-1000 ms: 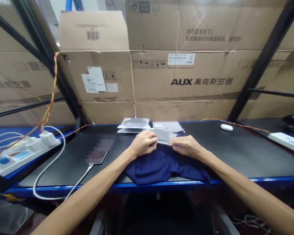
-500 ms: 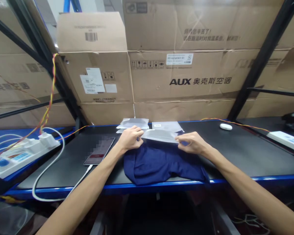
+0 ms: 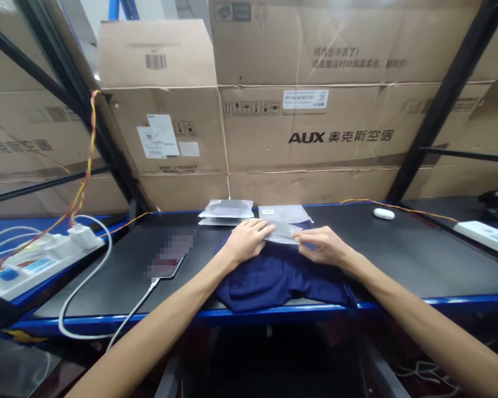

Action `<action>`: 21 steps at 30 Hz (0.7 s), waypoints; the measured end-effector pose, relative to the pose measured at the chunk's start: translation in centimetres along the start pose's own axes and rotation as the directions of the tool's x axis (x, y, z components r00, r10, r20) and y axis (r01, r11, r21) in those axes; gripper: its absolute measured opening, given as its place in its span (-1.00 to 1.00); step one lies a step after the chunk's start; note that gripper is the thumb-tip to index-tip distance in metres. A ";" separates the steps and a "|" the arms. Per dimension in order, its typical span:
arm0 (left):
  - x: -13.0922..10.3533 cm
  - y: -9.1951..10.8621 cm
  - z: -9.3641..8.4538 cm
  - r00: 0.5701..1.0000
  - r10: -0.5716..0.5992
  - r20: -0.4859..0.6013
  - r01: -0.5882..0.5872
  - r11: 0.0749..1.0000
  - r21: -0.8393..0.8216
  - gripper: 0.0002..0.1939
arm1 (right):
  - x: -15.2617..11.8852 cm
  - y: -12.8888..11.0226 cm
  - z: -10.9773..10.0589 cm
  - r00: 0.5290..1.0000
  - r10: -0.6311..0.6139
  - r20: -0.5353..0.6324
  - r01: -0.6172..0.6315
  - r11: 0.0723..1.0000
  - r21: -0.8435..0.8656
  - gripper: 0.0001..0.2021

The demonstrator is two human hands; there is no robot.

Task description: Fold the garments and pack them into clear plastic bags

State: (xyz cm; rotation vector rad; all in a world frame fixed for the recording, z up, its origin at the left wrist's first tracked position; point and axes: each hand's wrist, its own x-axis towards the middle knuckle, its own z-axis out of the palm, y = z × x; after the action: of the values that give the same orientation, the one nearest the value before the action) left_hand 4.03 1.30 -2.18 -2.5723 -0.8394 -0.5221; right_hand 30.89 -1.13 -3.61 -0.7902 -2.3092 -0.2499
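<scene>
A translucent white plastic bag (image 3: pixel 281 234) lies on a dark blue cloth garment (image 3: pixel 269 282), which is bunched near the front edge of the table. My left hand (image 3: pixel 249 241) rests over the bag's left part, its fingers stretched out on the surface; the thumb side is partly hidden. At the right end, my right hand (image 3: pixel 326 245) pinches the bag's edge between thumb and fingers. Behind my left hand are stacked translucent packets (image 3: pixel 226 209). Another translucent packet (image 3: pixel 284 213), with a small white label, lies just beyond the held bag.
On the left, a phone (image 3: pixel 175 268) with a white cable lies on the black table (image 3: pixel 398 260). A power strip (image 3: pixel 41 262) full of plugs sits farther left. A white oval object (image 3: pixel 384 214) and another strip (image 3: pixel 487 237) are to the right. Large cardboard (image 3: pixel 257 138) stands behind.
My left hand has moved right, from the bag's left end onto its surface, and its fingers have straightened. My right hand still pinches the right edge.
</scene>
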 end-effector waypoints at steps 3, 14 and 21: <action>-0.1 0.4 -0.2 0.999 -0.004 -0.037 0.005 0.999 0.035 -0.55 | 0.3 -0.1 -0.6 0.999 0.015 -0.031 -0.014 1.000 0.018 -0.86; -0.8 -4.1 -3.7 0.850 -0.274 -0.451 0.327 0.944 0.042 -0.57 | 0.8 -0.5 -0.7 0.991 0.113 0.064 -0.109 0.992 -0.065 -0.76; -0.1 -9.9 1.0 0.867 -0.480 -0.133 0.493 0.865 0.094 -0.55 | 0.8 -0.6 0.4 0.969 0.093 0.231 -0.099 0.995 0.016 -0.78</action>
State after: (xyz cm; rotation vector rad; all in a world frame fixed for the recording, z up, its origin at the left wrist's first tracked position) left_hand -1.96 9.10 -0.69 -2.1847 -1.4475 -0.7154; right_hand 29.92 -1.09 -3.37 -0.9576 -2.4749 -0.0867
